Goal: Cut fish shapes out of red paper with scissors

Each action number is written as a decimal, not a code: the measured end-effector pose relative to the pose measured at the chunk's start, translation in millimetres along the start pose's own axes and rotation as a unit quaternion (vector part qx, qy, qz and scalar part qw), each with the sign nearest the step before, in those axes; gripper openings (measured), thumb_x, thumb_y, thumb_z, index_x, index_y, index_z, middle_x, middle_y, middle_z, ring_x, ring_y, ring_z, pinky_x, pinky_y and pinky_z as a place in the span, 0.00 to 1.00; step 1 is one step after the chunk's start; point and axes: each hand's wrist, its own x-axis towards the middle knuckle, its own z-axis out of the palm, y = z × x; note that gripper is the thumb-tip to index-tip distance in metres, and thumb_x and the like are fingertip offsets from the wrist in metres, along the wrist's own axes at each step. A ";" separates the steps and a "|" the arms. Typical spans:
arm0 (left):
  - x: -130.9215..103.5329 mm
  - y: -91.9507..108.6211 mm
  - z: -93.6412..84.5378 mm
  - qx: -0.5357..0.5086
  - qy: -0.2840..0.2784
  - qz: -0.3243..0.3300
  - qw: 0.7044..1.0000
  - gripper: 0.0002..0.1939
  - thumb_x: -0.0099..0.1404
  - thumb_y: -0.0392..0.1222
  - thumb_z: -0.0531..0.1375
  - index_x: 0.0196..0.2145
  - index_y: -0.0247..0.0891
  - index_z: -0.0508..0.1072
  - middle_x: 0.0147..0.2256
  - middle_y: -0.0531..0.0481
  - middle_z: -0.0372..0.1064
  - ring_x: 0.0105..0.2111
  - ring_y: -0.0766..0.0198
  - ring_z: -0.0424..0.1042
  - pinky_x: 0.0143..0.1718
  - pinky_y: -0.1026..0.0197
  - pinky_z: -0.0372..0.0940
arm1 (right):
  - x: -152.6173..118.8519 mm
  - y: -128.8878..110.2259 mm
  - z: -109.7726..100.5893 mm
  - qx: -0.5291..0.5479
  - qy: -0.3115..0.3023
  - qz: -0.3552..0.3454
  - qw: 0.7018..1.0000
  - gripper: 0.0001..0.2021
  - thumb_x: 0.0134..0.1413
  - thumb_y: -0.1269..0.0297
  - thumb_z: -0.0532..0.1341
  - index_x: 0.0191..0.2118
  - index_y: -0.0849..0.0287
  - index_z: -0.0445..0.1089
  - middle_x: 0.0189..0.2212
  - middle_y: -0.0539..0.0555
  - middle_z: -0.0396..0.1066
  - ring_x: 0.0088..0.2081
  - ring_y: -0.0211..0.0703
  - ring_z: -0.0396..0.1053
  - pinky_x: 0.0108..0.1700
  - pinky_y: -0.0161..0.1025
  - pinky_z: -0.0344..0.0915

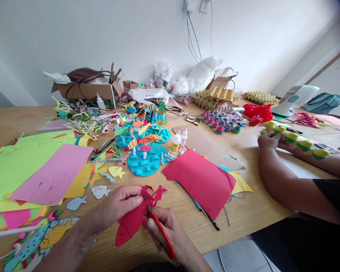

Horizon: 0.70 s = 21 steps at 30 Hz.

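Observation:
In my left hand (126,202) is a red paper fish (130,226), pinched near its tail between thumb and fingers. The fish has a drawn eye and a curved gill line, its head pointing down toward me. My right hand (167,230) is closed round red-handled scissors (162,235), whose blades meet the paper at the tail. Thin red paper scraps (159,193) hang beside the blades. To the right lies a larger red sheet (201,181). A white fish cutout (101,192) and a blue fish cutout (76,203) rest left of my hands.
Blue round bases with colourful fish (144,161) stand mid-table, near glue bottles (175,142). Coloured sheets (52,173) pile up at left. At right, a co-worker's hand (269,140) holds a yellow-green egg-carton strip (304,145). A black pen (212,221) lies near the front edge.

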 end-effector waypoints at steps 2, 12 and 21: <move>-0.2 -0.7 -0.8 0.007 0.002 -0.014 1.000 0.13 0.62 0.45 0.54 0.37 0.37 0.75 0.34 0.49 0.73 0.36 0.58 0.69 0.40 0.59 0.61 | -0.4 0.9 -0.3 0.002 0.001 0.003 1.000 0.26 0.50 0.41 0.57 0.19 0.59 0.55 0.11 0.42 0.52 0.13 0.27 0.46 0.14 0.28 0.42; -1.7 -3.0 -1.5 0.005 0.021 -0.044 0.999 0.14 0.62 0.49 0.54 0.33 0.38 0.75 0.30 0.51 0.72 0.37 0.56 0.69 0.37 0.61 0.62 | -1.4 2.0 -1.1 -0.012 0.000 0.000 1.000 0.25 0.51 0.42 0.56 0.20 0.59 0.55 0.12 0.42 0.51 0.14 0.27 0.46 0.14 0.28 0.42; -1.3 -5.1 -3.8 0.015 0.032 -0.058 0.998 0.11 0.58 0.47 0.58 0.32 0.39 0.76 0.30 0.51 0.73 0.35 0.57 0.69 0.34 0.61 0.63 | -1.9 -2.5 -0.5 -0.054 0.005 0.001 0.999 0.24 0.51 0.43 0.57 0.20 0.59 0.54 0.14 0.42 0.50 0.15 0.28 0.49 0.15 0.27 0.45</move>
